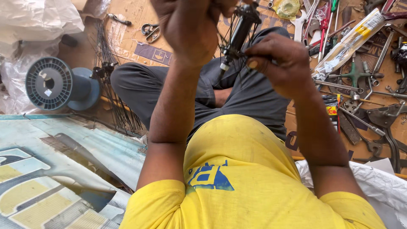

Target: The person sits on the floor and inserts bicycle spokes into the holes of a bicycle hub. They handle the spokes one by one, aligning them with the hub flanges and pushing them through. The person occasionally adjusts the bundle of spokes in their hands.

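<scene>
Both hands are up over the lap. The left hand (190, 25) sits at about eleven o'clock from the middle of the view, fingers curled shut around the upper part of a black wheel hub (239, 29) (its top end is hidden behind the knuckles). The right hand (277, 63), at roughly one o'clock, has thumb and forefinger pinched together on a thin spoke (237, 54) right at the hub's lower flange, the other fingers folded in. The hub hangs tilted, its top leaning toward twelve o'clock and its pale axle tip pointing down at the grey trousers (246, 93), with thin spokes fanning off the flange. The person sits cross-legged, yellow shirt (237, 169) filling six o'clock.

At nine o'clock a grey plastic spool (53, 84) lies on its side, and just beside it a bundle of loose dark spokes (112, 85) spreads across the cardboard (131, 42). Scissors (150, 32) lie near eleven o'clock. From one to three o'clock a scatter of hand tools — wrenches, pliers, screwdrivers (360, 76) — lies on the floor, with a long clear packet (349, 42) slanting across them.
</scene>
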